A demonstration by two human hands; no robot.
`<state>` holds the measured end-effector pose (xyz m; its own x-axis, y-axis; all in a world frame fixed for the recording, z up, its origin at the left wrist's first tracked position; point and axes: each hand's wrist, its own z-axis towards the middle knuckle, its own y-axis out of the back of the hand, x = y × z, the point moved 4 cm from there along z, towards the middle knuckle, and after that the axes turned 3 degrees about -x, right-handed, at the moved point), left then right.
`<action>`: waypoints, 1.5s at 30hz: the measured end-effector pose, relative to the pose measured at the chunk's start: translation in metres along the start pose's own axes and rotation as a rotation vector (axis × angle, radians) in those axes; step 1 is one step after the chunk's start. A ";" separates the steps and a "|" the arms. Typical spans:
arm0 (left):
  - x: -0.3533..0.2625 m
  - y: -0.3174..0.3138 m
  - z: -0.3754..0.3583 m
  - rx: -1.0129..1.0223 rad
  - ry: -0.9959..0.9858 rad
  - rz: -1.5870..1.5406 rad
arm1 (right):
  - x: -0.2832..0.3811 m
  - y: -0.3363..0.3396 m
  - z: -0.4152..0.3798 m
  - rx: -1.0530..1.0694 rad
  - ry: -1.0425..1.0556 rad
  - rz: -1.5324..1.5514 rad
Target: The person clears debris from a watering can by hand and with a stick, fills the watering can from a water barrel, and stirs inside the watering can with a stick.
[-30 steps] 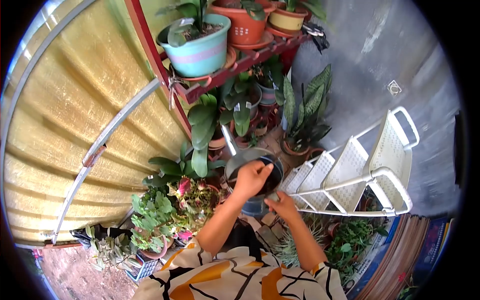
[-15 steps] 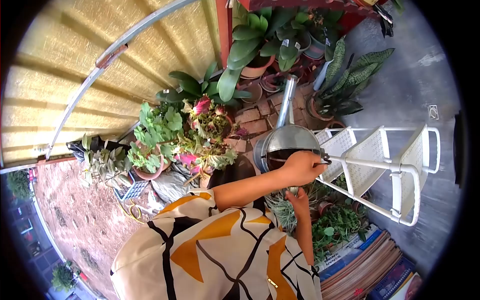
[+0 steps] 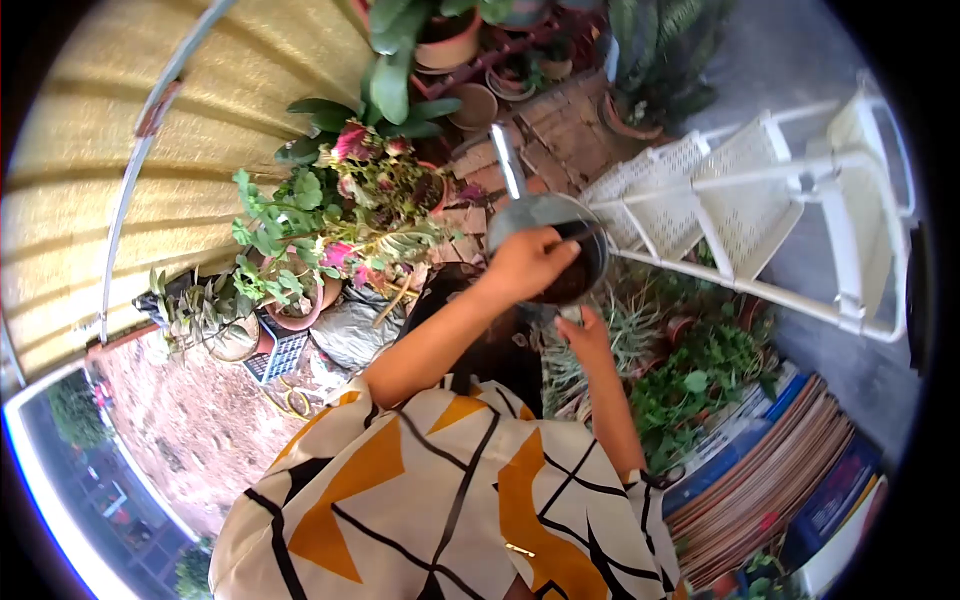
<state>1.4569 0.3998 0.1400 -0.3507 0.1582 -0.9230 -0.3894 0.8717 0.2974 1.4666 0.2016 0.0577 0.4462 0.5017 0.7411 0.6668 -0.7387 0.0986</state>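
Note:
A grey metal watering can (image 3: pixel 535 208) is in front of me, its spout (image 3: pixel 508 165) pointing away. Its open top shows a dark inside. My left hand (image 3: pixel 532 265) is over this opening, its fingers closed around a small dark thing (image 3: pixel 575 231) I cannot make out. Low on the near side of the can, my right hand (image 3: pixel 587 338) is closed on what looks like its handle, mostly hidden by the fingers.
A white step ladder (image 3: pixel 720 200) stands close on the right. Potted plants with pink and green leaves (image 3: pixel 360 200) are on the left. Brick paving (image 3: pixel 560 130) lies beyond the can. A stack of papers (image 3: pixel 770 480) sits at lower right, near leafy greenery (image 3: pixel 700 380).
The view has shifted, so the can and both hands appear further left and higher. My left hand has moved from the can's right rim to over its opening. My right hand keeps its hold.

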 end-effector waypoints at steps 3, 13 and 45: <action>0.047 -0.002 0.006 -0.029 0.137 -0.018 | -0.038 -0.001 0.038 0.011 0.022 -0.033; 0.199 0.017 0.052 -0.251 0.393 -0.204 | -0.081 -0.042 0.179 0.044 0.081 -0.616; 0.324 0.165 0.129 -0.771 0.514 -0.534 | 0.026 -0.217 0.322 0.258 0.196 -1.018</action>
<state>1.3888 0.6542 -0.1410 -0.2226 -0.5284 -0.8193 -0.9689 0.2132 0.1257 1.5252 0.5200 -0.1584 -0.4804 0.7310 0.4847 0.7877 0.1164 0.6050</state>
